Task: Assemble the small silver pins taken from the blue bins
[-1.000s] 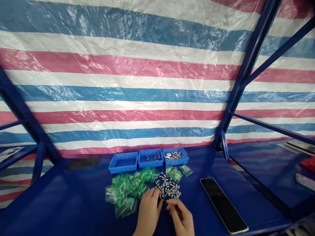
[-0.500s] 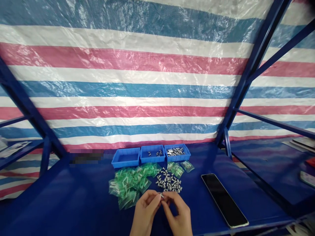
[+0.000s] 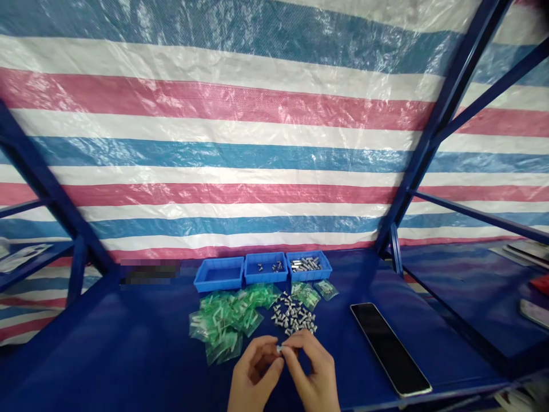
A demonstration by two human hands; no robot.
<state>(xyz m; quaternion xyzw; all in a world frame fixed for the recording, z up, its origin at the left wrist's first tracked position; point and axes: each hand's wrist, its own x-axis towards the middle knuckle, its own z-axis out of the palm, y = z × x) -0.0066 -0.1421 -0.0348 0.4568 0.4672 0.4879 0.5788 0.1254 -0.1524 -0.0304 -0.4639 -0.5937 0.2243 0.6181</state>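
Pinching a small silver metal fastener (image 3: 279, 348) over the blue tabletop (image 3: 128, 349), the left hand (image 3: 255, 375) and right hand (image 3: 313, 373) meet near the bottom middle of the view; both hands are curled closed, their fingertips close around the piece, which is mostly hidden and too small to identify more exactly; the fastener sits just below a loose pile of silver fasteners (image 3: 294, 313), apart from it; left of that pile, touching its edge, lies a heap of green-tinted plastic bags (image 3: 223, 323) packed with pale parts; two smaller green bags (image 3: 309, 297) lie just behind and to the right; along the back stand three blue plastic bins side by side; the left bin (image 3: 218, 274) is nearest the green heap, the middle bin (image 3: 266, 268) holds a few small silver pieces, and the right bin (image 3: 309, 266) holds longer silver pieces; right of the hands, a long black-screened device (image 3: 388, 348) lies at a slant on the tabletop; behind everything hangs a striped blue, white and pink tarpaulin (image 3: 274, 143), crossed by a blue steel frame (image 3: 433, 131).
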